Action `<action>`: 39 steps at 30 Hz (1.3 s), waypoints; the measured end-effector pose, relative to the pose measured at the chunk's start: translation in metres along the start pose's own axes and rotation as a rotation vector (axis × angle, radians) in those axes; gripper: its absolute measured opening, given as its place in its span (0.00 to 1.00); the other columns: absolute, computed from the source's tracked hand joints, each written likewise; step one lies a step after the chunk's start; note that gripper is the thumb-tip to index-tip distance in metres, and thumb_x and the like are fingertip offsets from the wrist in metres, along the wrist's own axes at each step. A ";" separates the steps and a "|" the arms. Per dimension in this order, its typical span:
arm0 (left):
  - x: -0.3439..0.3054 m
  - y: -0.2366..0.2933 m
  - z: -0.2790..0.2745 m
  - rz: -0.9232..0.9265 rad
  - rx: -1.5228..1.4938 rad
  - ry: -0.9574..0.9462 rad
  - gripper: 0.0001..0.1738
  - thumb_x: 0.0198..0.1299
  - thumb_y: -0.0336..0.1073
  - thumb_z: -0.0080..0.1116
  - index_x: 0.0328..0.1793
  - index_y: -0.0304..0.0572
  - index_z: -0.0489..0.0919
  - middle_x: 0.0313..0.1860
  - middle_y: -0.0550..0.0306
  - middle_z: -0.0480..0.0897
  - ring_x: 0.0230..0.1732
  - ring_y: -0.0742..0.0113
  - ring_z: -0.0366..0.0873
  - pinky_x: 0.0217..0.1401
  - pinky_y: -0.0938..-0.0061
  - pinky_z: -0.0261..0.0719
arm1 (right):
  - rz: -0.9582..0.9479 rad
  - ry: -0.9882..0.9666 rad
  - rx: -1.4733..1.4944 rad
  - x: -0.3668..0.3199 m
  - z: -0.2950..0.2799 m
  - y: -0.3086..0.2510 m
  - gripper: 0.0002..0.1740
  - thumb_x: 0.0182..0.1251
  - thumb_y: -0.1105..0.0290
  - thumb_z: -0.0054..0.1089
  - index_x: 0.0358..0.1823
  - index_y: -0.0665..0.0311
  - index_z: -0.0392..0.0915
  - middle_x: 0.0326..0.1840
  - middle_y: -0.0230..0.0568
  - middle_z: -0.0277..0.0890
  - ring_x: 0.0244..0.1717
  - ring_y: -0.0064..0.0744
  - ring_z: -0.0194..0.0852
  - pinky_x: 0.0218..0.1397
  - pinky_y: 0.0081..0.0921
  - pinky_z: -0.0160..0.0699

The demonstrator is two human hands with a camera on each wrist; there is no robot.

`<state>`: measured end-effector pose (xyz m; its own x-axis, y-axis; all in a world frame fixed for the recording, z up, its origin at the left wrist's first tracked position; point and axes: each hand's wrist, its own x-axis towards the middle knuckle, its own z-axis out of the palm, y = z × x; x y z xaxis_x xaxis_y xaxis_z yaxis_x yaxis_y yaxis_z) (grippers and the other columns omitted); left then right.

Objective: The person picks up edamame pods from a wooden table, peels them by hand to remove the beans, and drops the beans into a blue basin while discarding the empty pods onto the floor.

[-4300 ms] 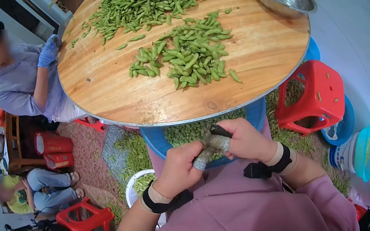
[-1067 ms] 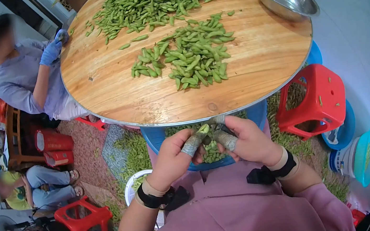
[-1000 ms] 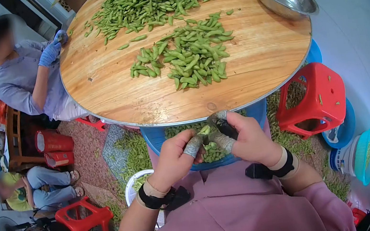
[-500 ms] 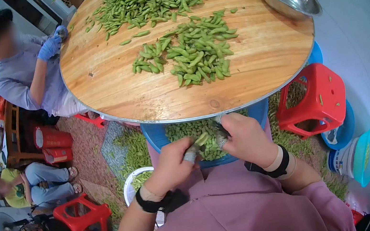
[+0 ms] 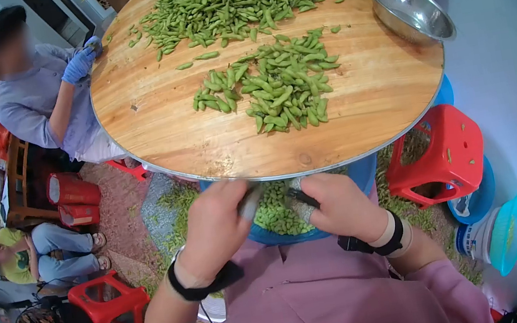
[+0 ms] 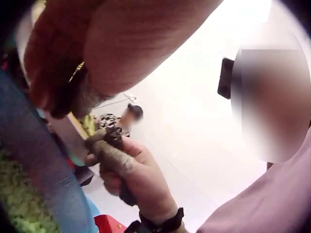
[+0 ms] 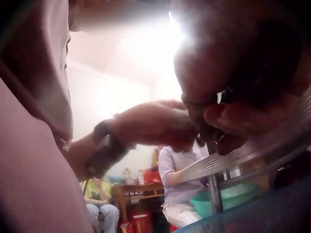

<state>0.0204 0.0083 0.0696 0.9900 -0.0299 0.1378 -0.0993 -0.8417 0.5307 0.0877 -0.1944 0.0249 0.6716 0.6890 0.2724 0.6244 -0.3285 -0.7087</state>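
My left hand (image 5: 209, 237) is over the left side of a blue tub (image 5: 363, 179); its curled, tape-wrapped fingertips are blurred. In the left wrist view, a yellow-green sliver of edamame pod (image 6: 77, 72) shows between those fingers. Across the tub from it, my right hand (image 5: 346, 205) has its fingers curled in and its taped thumb against them, with no object showing in its grip. Something black (image 5: 303, 198) covers part of a right finger. Shelled green beans (image 5: 280, 212) lie in the tub below both hands. The hands are apart.
Edamame pods (image 5: 283, 83) are heaped on the round wooden table (image 5: 165, 129), with a steel bowl (image 5: 410, 9) at its right edge. A red stool (image 5: 443, 152) stands right of the tub. A person in blue gloves (image 5: 79, 65) sits at left. Pod shells litter the floor.
Earlier the hands worked together on a split pod over the tub. Since half a second ago, my left hand has moved left and up, away from the right; the view has shifted slightly.
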 end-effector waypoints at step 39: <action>-0.001 0.022 0.044 -0.420 -1.137 -0.238 0.11 0.68 0.33 0.51 0.52 0.36 0.77 0.30 0.66 0.75 0.28 0.80 0.69 0.33 0.84 0.68 | 0.495 0.007 0.846 -0.018 -0.023 -0.011 0.14 0.69 0.72 0.50 0.54 0.65 0.72 0.29 0.27 0.74 0.22 0.12 0.66 0.24 0.13 0.66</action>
<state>0.0219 -0.0338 0.0438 0.9480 -0.0677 -0.3109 0.3175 0.1340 0.9388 0.0782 -0.2182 0.0427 0.7847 0.5932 -0.1798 -0.2189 -0.0062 -0.9757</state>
